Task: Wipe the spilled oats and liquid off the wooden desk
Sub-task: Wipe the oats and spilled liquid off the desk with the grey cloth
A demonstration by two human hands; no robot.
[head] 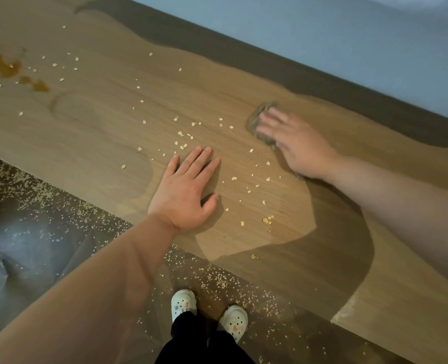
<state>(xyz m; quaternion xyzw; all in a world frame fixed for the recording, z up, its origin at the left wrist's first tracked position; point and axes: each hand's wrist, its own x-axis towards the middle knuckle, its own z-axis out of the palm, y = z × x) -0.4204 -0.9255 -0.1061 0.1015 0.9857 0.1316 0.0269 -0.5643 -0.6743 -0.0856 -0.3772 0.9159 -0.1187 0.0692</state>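
— Where are we holding the rag?
— We're pressing it under our right hand, fingers blurred but outstretched, near the far edge of the wooden desk. Our left hand is lying flat, gripping nothing.
— And the mess?
— Oat flakes are lying loose mid-desk, amber liquid far left. The rag is looking soft, so we're judging a whole-palm press best.

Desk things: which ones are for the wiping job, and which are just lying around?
For the job: cloth under the right hand; scattered oats; brown liquid; wooden desk; left hand, flat on it.
Just around: oats on the floor; white shoes; wall.
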